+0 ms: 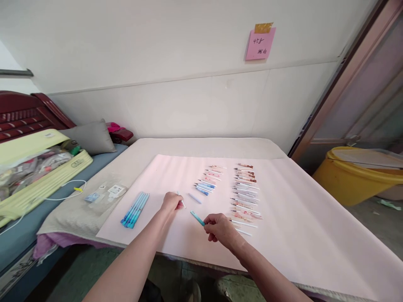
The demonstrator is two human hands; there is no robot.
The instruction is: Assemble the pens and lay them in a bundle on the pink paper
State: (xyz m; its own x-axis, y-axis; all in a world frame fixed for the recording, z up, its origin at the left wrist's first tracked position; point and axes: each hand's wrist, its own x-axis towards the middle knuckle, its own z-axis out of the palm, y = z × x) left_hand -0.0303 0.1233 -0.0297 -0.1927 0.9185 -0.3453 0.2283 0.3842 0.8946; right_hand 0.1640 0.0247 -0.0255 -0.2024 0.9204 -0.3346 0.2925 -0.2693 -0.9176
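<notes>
My left hand (172, 202) is closed around a slim, pale pen piece (183, 204) just above the pink sheet. My right hand (218, 227) pinches a teal pen barrel or cap (197, 218) that points up and to the left; which of the two I cannot tell. Between and beyond the hands lies a light-blue pen piece (194, 198). A bunch of blue pens (135, 210) rests to the left of my left hand. Farther back are several blue-and-white pens (205, 187), and a long column of pens in opened parts (245, 200) runs at the right.
The pink sheet (292, 235) covers a quilted bed or table top against a white wall. Left of it lie clear plastic packaging (107, 193) and a yellow case (59, 167) with a white cord. A yellow bin (343, 180) stands on the floor at right.
</notes>
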